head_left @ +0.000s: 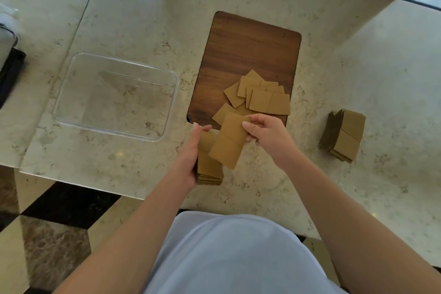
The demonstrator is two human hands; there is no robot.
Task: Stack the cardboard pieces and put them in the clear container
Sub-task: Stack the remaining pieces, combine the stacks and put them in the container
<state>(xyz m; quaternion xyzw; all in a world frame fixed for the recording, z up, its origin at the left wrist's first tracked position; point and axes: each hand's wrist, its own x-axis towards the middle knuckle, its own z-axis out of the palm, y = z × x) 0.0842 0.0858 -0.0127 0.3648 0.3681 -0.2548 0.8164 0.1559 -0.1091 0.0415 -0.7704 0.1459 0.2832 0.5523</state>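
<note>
Left hand [191,150] wraps a small stack [210,169] of cardboard pieces, held at the near edge of the marble counter [358,79]. Right hand [267,135] pinches one folded piece [229,144] by its far end, tilted over that stack. Loose pieces [260,96] scattered on near end of wooden board [248,55]. Finished stack [343,135] sits right, well apart. Clear container [71,74] left of board, nothing in it
</note>
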